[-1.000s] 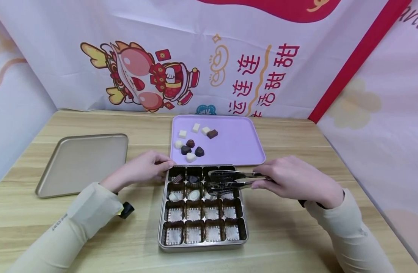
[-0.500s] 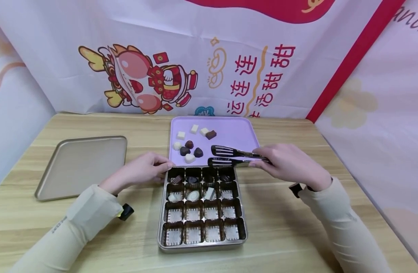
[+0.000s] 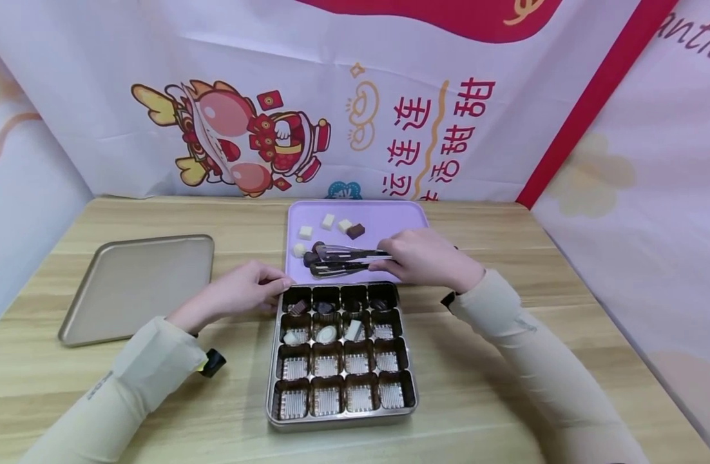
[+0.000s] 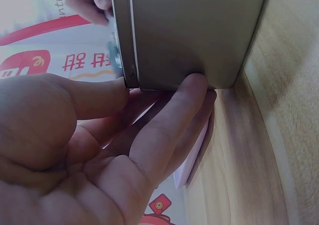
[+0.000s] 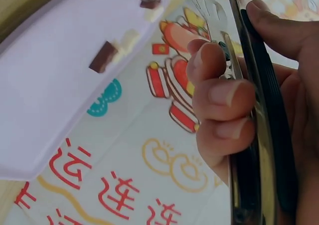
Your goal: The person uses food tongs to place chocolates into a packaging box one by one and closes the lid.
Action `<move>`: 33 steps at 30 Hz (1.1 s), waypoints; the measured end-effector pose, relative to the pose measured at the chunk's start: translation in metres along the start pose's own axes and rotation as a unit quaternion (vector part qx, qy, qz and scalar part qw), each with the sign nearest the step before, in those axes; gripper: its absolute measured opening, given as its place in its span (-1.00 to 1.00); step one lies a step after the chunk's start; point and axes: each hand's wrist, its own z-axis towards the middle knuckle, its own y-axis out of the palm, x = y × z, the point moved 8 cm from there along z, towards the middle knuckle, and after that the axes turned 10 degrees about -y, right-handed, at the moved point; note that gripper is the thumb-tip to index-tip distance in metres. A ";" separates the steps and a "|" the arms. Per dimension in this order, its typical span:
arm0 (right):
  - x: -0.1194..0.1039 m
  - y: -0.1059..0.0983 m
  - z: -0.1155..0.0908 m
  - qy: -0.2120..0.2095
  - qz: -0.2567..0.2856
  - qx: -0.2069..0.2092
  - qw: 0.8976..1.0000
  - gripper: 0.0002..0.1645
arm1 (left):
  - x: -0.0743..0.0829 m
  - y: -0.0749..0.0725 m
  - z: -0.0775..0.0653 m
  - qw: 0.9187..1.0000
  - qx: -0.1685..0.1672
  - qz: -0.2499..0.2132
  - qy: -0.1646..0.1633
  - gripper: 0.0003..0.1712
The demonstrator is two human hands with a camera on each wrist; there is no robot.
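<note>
The right hand (image 3: 421,258) is no longer working over the tin (image 3: 342,422); it is now reaching across the purple tray (image 3: 392,222) near the surface's (image 3: 216,419) far edge. Its fingers are clamping round the tongs (image 3: 349,265), whose slotted ends are standing slightly apart among the dark chocolates (image 3: 310,259) by the tray's near-left corner; whether they are touching one, I cannot tell.

The tin is sitting between the tray and the surface's near edge. A white piece (image 3: 353,330) is now showing plainly in the third compartment of its second row from the far side, where the tongs were hovering a second ago. The left hand (image 3: 247,293) is staying at the tin's far-left corner, thumb and fairly straight fingers resting apart against rim and wall.

By my judgement, one placing is finished and the work is turning back to picking, with the two nearer rows still awaiting pieces.
</note>
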 end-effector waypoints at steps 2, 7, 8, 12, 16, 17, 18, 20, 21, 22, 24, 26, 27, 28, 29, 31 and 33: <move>0.000 0.005 0.006 -0.006 -0.011 -0.007 1.000 -0.56 | -0.001 -0.001 -0.001 1.000 0.002 0.002 -0.005 -0.70; 0.003 0.017 0.016 -0.010 -0.016 -0.024 1.000 -0.57 | -0.004 0.000 0.000 1.000 -0.001 -0.008 -0.010 -0.70; 0.004 0.020 0.017 -0.007 -0.018 -0.030 0.999 -0.57 | -0.004 0.000 0.000 1.000 0.000 -0.010 -0.010 -0.70; 0.005 0.026 0.021 0.002 -0.030 -0.052 0.998 -0.58 | -0.004 0.000 0.000 1.000 -0.001 -0.008 -0.004 -0.72; 0.004 0.029 0.023 0.006 -0.049 -0.058 0.997 -0.57 | -0.004 -0.001 0.000 1.000 -0.001 -0.003 -0.001 -0.72; 0.003 0.029 0.023 0.006 -0.052 -0.057 0.997 -0.58 | -0.004 -0.001 0.000 1.000 -0.001 -0.001 -0.001 -0.72; 0.003 0.029 0.024 0.007 -0.056 -0.055 0.997 -0.58 | -0.003 -0.001 0.000 1.000 0.000 0.000 -0.001 -0.71; 0.003 0.029 0.024 0.007 -0.059 -0.049 0.997 -0.58 | -0.004 -0.001 -0.001 1.000 0.002 0.001 -0.001 -0.71; 0.003 0.028 0.024 0.007 -0.059 -0.047 0.997 -0.58 | -0.004 -0.002 -0.001 1.000 0.003 0.001 -0.002 -0.71; 0.004 0.029 0.024 0.007 -0.057 -0.045 0.997 -0.58 | -0.005 -0.002 -0.001 1.000 0.004 0.001 -0.003 -0.71; 0.004 0.030 0.023 0.006 -0.051 -0.042 0.998 -0.58 | -0.005 -0.001 -0.002 1.000 0.004 0.001 -0.003 -0.71; 0.005 0.030 0.020 0.009 -0.038 -0.039 0.998 -0.59 | -0.006 -0.001 -0.002 1.000 0.004 0.002 -0.006 -0.70; 0.005 0.030 0.018 0.011 -0.031 -0.038 0.999 -0.59 | -0.006 -0.001 -0.002 1.000 0.005 0.003 -0.008 -0.70; 0.005 0.029 0.016 0.013 -0.025 -0.035 0.999 -0.59 | -0.006 -0.001 -0.002 1.000 0.005 0.005 -0.009 -0.70; 0.005 0.028 0.014 0.016 -0.021 -0.031 0.999 -0.58 | -0.006 -0.001 -0.001 1.000 0.006 0.005 -0.009 -0.70; 0.006 0.025 0.009 0.025 -0.012 -0.019 0.999 -0.56 | -0.005 -0.001 -0.001 1.000 0.007 0.004 -0.011 -0.70; 0.005 0.022 0.004 0.028 -0.006 -0.007 1.000 -0.54 | -0.006 -0.002 0.000 1.000 0.007 -0.001 -0.012 -0.70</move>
